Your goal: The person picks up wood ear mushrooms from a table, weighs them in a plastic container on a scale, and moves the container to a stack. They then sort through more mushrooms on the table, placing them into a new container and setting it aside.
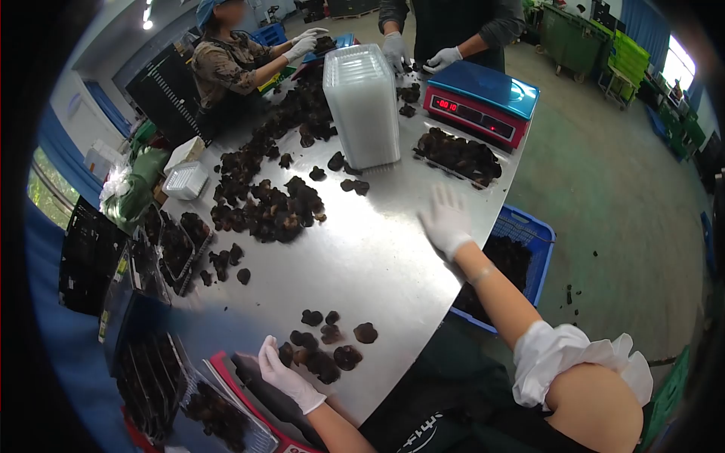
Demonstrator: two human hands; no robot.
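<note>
My left hand (287, 379), in a white glove, is at the near side of the metal table (377, 283), its fingers loosely extended beside a small group of dark brown mushroom-like pieces (323, 365). I see nothing held in it. Farther right, my white-gloved right hand (447, 220) reaches over the table's right edge, fingers spread and slightly blurred, with nothing in its grasp. Just beyond that hand lies a clear tray (458, 157) filled with the same dark pieces. Close to my left hand, a filled tray (219, 415) sits on a red-edged scale (253, 400), partly cut off by the frame.
A tall stack of clear plastic trays (361, 113) and a blue-topped scale (483, 94) stand at the far end. A large dark pile (264, 211) spreads along the left. Below the right edge is a blue crate (538, 260). Two people in gloves work opposite.
</note>
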